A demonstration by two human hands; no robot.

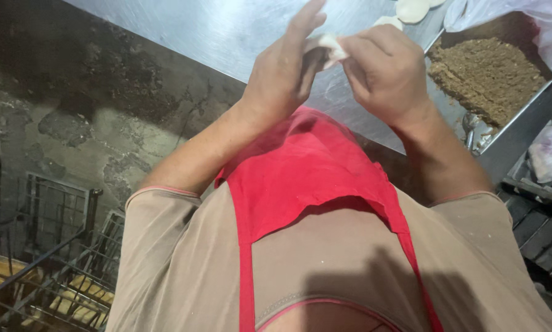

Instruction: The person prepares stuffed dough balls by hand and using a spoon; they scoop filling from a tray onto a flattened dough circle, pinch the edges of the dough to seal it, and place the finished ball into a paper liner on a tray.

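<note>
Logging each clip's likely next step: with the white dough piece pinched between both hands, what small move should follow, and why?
Probably the right hand keeps pinching the dough piece shut along its edge while the left hand cups it. Both hands hold it above the steel table, part of it shows loose between the fingers, and the tray of brown filling sits untouched beside them.

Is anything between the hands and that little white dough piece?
No. Both hands are already on the white dough piece: the left hand and the right hand pinch it between them above the steel table. Nothing visible sits between the fingers and the dough.
</note>
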